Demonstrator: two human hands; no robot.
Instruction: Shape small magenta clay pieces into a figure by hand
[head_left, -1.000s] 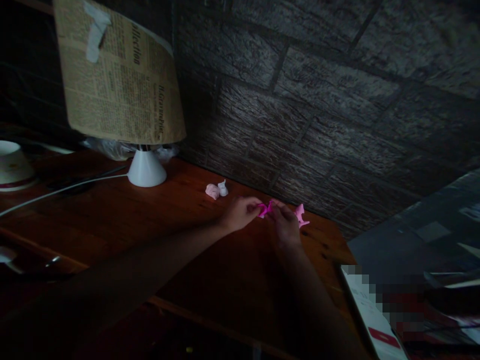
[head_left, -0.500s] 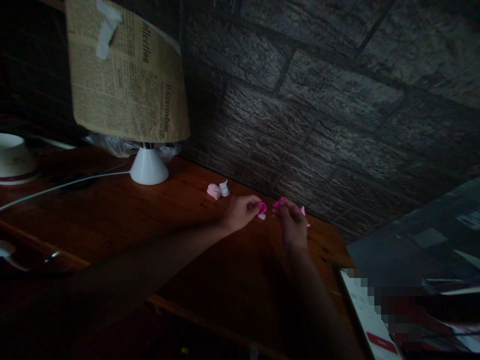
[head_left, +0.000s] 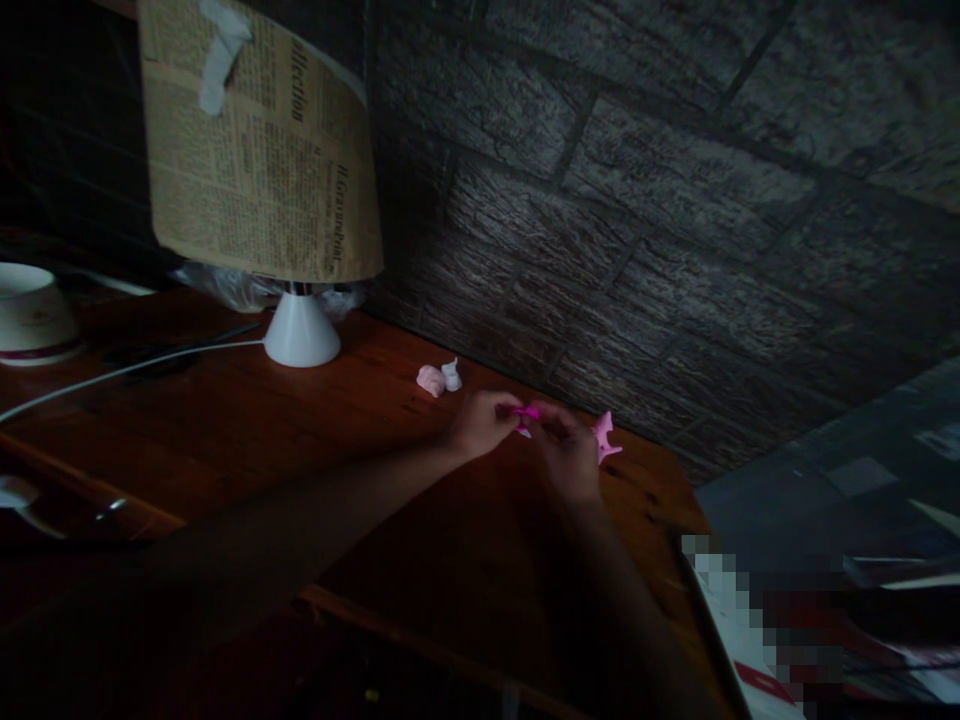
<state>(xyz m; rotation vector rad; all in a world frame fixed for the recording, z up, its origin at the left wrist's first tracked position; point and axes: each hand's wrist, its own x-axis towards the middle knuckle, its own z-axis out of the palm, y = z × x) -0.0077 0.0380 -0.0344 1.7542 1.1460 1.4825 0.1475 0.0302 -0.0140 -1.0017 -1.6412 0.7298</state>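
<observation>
My left hand is closed in a pinch on a bright pink piece that looks soft, like modelling clay. My right hand meets it from the other side, its fingers pinched at the same pink piece. A small white bit shows just under the pink, partly hidden by the fingers. Beyond my right hand lies a light pink piece with pointed ends, partly covered by the hand. Farther left on the wooden table rest a pale pink lump and a white lump, side by side.
A lamp with a newsprint shade and white cone base stands at the back left, its cable running left. A white cup is at the far left. A stone-patterned wall rises behind; a white panel is at lower right.
My right hand has moved left, bringing its bright pink bit against the one in my left hand. More of the light pink pointed piece now shows. My left hand stays nearly in place.
</observation>
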